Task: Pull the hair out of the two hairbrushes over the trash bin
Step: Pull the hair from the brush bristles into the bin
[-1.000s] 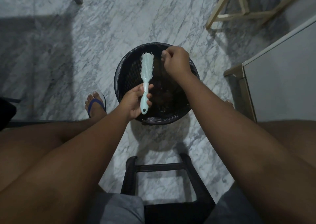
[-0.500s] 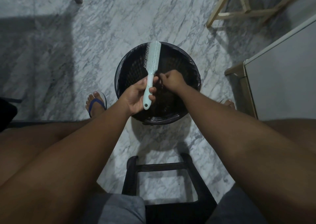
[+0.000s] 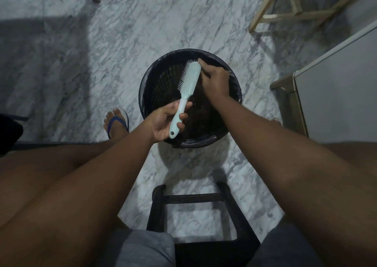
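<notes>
A pale mint hairbrush (image 3: 188, 83) hangs over the round black trash bin (image 3: 146, 87), which is lined with a black bag. My left hand (image 3: 163, 121) grips the brush by its handle, head tilted up and to the right, bristles facing left. My right hand (image 3: 214, 79) is beside the brush head on its right, fingers curled, with the fingertips touching the head near its tip. Whether hair is pinched in them is too dark to tell. Dark clumps lie inside the bin. Only one brush is in view.
The bin stands on a grey marble floor. A black stool frame (image 3: 195, 203) is between my knees. A foot in a blue sandal (image 3: 116, 121) rests left of the bin. A white cabinet (image 3: 336, 95) is at the right, wooden legs (image 3: 285, 15) behind.
My left hand has tilted the brush head to the right and turned its bristles leftward. My right hand rose from the handle area to the tip of the brush head.
</notes>
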The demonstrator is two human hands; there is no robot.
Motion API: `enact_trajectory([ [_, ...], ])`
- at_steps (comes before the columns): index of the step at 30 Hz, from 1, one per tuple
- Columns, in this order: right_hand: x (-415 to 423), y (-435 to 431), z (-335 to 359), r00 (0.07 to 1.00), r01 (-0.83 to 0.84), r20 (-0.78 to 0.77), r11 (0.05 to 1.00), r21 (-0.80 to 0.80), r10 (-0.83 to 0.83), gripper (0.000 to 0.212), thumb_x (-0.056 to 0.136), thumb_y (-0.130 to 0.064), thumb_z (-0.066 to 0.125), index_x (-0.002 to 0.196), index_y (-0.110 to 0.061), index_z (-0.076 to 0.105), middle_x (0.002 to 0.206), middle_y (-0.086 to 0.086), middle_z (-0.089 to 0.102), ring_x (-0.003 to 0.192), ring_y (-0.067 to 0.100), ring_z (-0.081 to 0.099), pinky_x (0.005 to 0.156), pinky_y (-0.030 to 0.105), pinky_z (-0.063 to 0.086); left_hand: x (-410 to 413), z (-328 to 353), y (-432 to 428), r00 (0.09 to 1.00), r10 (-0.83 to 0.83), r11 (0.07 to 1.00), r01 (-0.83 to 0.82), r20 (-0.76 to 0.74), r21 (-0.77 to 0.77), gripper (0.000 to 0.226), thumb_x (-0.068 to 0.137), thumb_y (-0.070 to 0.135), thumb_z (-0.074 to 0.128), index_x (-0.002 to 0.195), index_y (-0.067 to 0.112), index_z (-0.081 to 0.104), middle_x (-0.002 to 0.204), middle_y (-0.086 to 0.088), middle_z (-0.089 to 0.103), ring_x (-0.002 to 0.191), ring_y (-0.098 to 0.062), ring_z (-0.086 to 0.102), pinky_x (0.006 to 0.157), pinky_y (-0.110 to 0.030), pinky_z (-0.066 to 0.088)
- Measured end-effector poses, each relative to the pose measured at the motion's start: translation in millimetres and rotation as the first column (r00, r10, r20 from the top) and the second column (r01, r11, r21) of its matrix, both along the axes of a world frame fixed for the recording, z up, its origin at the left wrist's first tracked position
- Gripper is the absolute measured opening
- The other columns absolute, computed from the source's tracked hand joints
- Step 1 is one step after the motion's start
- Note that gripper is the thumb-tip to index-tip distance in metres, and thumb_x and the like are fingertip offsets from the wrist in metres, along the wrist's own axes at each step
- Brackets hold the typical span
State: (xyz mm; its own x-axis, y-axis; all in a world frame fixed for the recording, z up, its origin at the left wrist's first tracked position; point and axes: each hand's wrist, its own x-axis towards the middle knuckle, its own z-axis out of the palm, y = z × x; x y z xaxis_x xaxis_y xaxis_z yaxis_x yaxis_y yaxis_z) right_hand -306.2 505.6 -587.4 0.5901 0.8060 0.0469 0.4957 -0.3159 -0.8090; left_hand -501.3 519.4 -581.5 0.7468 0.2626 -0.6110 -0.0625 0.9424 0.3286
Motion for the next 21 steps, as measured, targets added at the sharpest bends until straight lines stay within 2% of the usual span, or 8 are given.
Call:
enact_trajectory([
  [4, 2.9, 2.6, -3.6, 0.893, 0.207, -0.373, 0.966, -0.152, -0.250, 0.032, 0.098, -0.002, 0.050, 0.129, -0.001, 0.060, 0.111, 0.015, 0.072, 0.066, 0.013, 0.069, 0.060, 0.021, 0.059, -5.6, -3.4, -2.9, 1.000, 0.001, 1.000, -0.001, -0.021, 0.009, 0.032, 0.100, 0.010, 0.037, 0.127, 0.007, 0.053, 0.108, -0.001, 0.064, 0.065, -0.010, 0.053, 0.051, -0.021, 0.045],
  [6, 2.9, 7.3, -0.6, 0.814, 0.228, -0.500, 0.955, -0.192, -0.295, 0.037, 0.102, -0.006, 0.041, 0.139, -0.002, 0.049, 0.115, 0.015, 0.068, 0.074, 0.019, 0.070, 0.064, 0.029, 0.061, -8.1, -5.5, -2.2, 0.999, 0.009, 1.000, -0.008, -0.044, 0.020, 0.032, 0.100, 0.010, 0.038, 0.127, 0.007, 0.053, 0.108, -0.001, 0.064, 0.066, -0.009, 0.053, 0.052, -0.021, 0.045],
  [8, -0.3, 12.8, 9.4, 0.796, 0.155, -0.561, 0.972, -0.177, -0.229, 0.039, 0.103, -0.024, 0.043, 0.138, -0.009, 0.050, 0.113, 0.009, 0.067, 0.092, 0.022, 0.070, 0.074, 0.038, 0.061, -8.1, -7.1, -3.0, 0.998, 0.009, 1.000, -0.007, -0.066, 0.026, 0.033, 0.101, 0.011, 0.038, 0.131, 0.007, 0.051, 0.109, -0.001, 0.065, 0.066, -0.010, 0.054, 0.052, -0.022, 0.045],
  [11, -7.2, 21.0, 26.3, 0.916, -0.070, -0.400, 0.970, -0.232, -0.029, 0.062, 0.079, -0.060, 0.067, 0.122, -0.017, 0.063, 0.113, -0.003, 0.067, 0.104, 0.011, 0.063, 0.090, 0.030, 0.054, -2.9, -7.6, -7.1, 0.992, -0.010, 0.998, 0.018, -0.126, 0.058, 0.033, 0.101, 0.011, 0.040, 0.132, 0.008, 0.052, 0.109, -0.001, 0.067, 0.066, -0.011, 0.053, 0.051, -0.023, 0.046],
  [13, -10.0, 28.8, 27.8, 0.981, -0.107, -0.188, 0.949, -0.295, 0.053, 0.053, 0.071, -0.054, 0.078, 0.108, -0.016, 0.071, 0.106, -0.003, 0.070, 0.099, 0.009, 0.064, 0.089, 0.023, 0.051, 0.8, -6.9, -9.5, 0.990, -0.019, 0.996, 0.032, -0.142, 0.085, 0.034, 0.101, 0.011, 0.040, 0.133, 0.008, 0.051, 0.108, 0.000, 0.068, 0.066, -0.011, 0.053, 0.051, -0.025, 0.046],
  [15, -9.0, 37.2, 26.9, 0.997, -0.018, -0.073, 0.958, -0.287, -0.003, 0.021, 0.075, -0.033, 0.076, 0.087, -0.015, 0.077, 0.091, -0.001, 0.076, 0.091, 0.012, 0.069, 0.089, 0.028, 0.055, 2.3, -6.7, -10.1, 0.990, -0.027, 0.994, 0.041, -0.140, 0.100, 0.035, 0.101, 0.010, 0.040, 0.134, 0.007, 0.050, 0.104, 0.000, 0.069, 0.067, -0.012, 0.052, 0.051, -0.026, 0.047],
  [17, -5.7, 41.2, 28.6, 0.997, 0.023, -0.067, 0.957, -0.288, -0.044, 0.014, 0.079, -0.025, 0.071, 0.078, -0.013, 0.079, 0.084, 0.000, 0.077, 0.087, 0.013, 0.071, 0.086, 0.030, 0.057, 1.4, -6.2, -9.4, 0.990, -0.039, 0.993, 0.054, -0.138, 0.105, 0.035, 0.102, 0.009, 0.038, 0.133, 0.005, 0.051, 0.100, -0.001, 0.068, 0.066, -0.011, 0.052, 0.051, -0.026, 0.047],
  [21, -0.9, 43.7, 26.1, 0.987, 0.009, -0.148, 0.928, -0.372, -0.069, 0.028, 0.087, -0.028, 0.067, 0.079, -0.003, 0.077, 0.074, 0.007, 0.071, 0.081, 0.017, 0.068, 0.082, 0.028, 0.051, -3.3, -8.5, -8.5, 0.991, -0.047, 0.996, 0.057, -0.129, 0.075, 0.030, 0.101, 0.008, 0.038, 0.124, 0.007, 0.058, 0.105, -0.005, 0.064, 0.067, -0.012, 0.052, 0.052, -0.025, 0.047],
])
